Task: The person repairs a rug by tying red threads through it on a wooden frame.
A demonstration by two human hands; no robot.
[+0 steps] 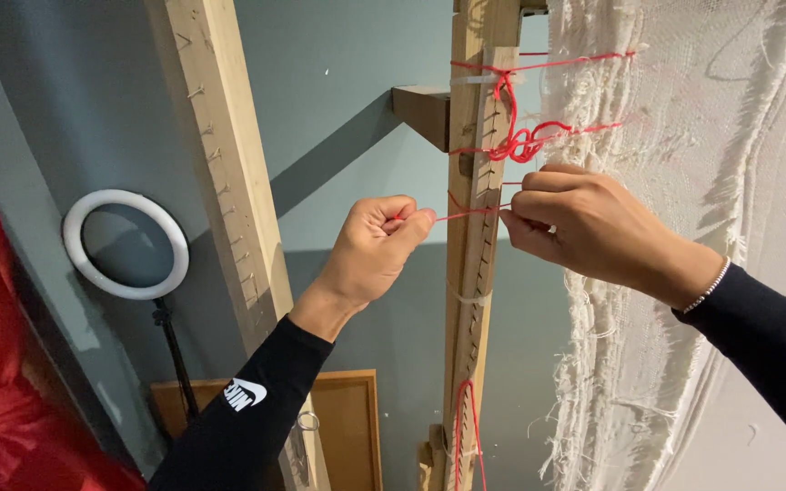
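The white frayed netting (675,227) hangs at three o'clock of the upright wooden post (470,273). The right hand (584,227) pinches the red cord (466,215) against the post, fingers closed; the left hand (375,250), at nine o'clock, grips its end. A knot seems mid-tightening; cinching it calls for a steady pull

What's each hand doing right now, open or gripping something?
Left hand: closed, pinching the red string left of the wooden post.
Right hand: closed, fingers pinched at the same string beside the post.
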